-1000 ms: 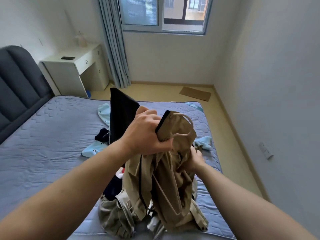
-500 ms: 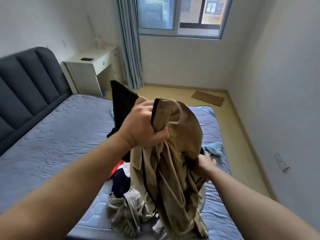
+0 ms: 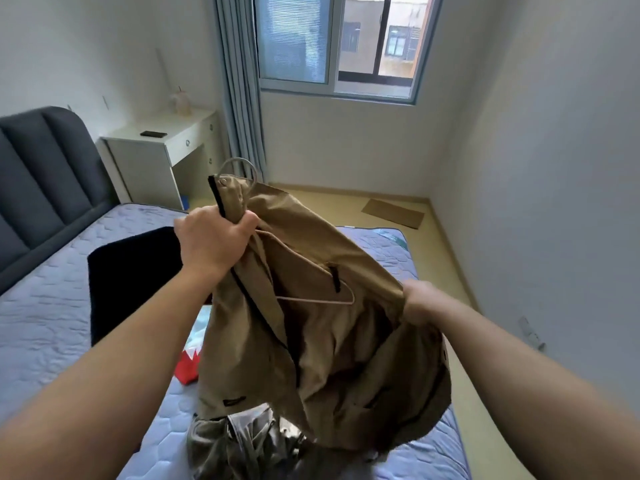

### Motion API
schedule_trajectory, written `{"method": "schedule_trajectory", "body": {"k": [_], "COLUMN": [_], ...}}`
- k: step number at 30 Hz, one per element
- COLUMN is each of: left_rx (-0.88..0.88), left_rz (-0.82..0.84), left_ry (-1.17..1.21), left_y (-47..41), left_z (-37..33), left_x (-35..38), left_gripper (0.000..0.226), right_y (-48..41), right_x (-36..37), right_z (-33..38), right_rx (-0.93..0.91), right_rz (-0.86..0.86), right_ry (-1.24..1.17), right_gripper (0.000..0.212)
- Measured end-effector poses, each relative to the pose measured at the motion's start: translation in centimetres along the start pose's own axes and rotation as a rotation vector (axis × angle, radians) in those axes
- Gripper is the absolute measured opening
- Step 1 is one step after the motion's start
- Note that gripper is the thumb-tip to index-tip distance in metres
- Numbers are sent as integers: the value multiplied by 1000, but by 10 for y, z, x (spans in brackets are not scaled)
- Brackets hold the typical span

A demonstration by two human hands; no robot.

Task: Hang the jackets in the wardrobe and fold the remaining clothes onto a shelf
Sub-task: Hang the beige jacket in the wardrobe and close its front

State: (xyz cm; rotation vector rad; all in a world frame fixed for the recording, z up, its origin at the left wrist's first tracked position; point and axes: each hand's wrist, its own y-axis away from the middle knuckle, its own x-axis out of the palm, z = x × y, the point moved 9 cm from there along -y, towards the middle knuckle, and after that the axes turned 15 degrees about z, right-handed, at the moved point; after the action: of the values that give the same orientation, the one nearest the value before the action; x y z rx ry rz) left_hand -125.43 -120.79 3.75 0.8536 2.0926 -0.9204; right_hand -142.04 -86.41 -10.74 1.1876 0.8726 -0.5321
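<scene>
Two hands hold one tan jacket (image 3: pixel 322 341) up in the air over the bed (image 3: pixel 52 306). My left hand (image 3: pixel 214 240) is closed in a fist around the jacket's collar, where a thin black strip runs along the edge. My right hand (image 3: pixel 420 301) grips the jacket's other edge and pulls it out wide. That hand is blurry and its fingers are hidden by the cloth.

The jacket is smooth, thin cloth with soft folds, and it hangs open like a big bag. I can see inside it. A thin wire hanger (image 3: pixel 311 298) sits in there, pale and shaped like a triangle, and its round hook pokes out above the collar. A small dark tag is sewn low on the jacket's left side.

Under the jacket lies a crumpled grey-green garment (image 3: pixel 242 445) that looks a bit shiny. A flat black cloth (image 3: pixel 135 278) lies on the bed to the left, and a red and white cloth (image 3: pixel 188 365) peeks out beside the jacket. The bed cover is light purple and bumpy with stitched shapes. The headboard (image 3: pixel 41 174) is dark grey and puffy.

A white table (image 3: pixel 152 157) stands in the corner with a small flat black thing (image 3: pixel 153 134) on top. Grey-blue curtains (image 3: pixel 242 88) hang beside the window (image 3: pixel 346 46). A flat brown piece of cardboard (image 3: pixel 393 213) lies on the yellow floor.
</scene>
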Motion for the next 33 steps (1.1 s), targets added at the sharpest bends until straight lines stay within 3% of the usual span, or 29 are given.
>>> {"method": "schedule_trajectory", "body": {"k": [2,6,12,17,20,24,27,33], "left_rx": [-13,-7,103,198,293,399,484,651], "left_rz": [6,26,144,145,194,382,578,733], "left_ry": [62,136,135,19,45,173,258,198], "left_y": [3,9,7,15,26,32,42,80], "left_z": [0,-8,-30,-72,-114,-166,-202,-286], "left_x": [4,14,39,60,80,118,153,197], "left_gripper": [52,46,50,55,52,55,54,57], "right_y": [6,16,29,53,69,95,126,177], "right_x": [-9,-17,-41,-75,-83,-99,-100,-76], "right_z": [-9,-24,-31,-34,-42,-62,-110,-171], "right_rx": [62,142,75,93,60,-82,-52,-20], "right_rz": [-4,-60,-177,-82,-31,-242,-484,-521], "right_ry": [102,-47,-594,-637,-841,-967,-976,-892], "right_gripper": [25,12,18,25,34,21,21,24]}}
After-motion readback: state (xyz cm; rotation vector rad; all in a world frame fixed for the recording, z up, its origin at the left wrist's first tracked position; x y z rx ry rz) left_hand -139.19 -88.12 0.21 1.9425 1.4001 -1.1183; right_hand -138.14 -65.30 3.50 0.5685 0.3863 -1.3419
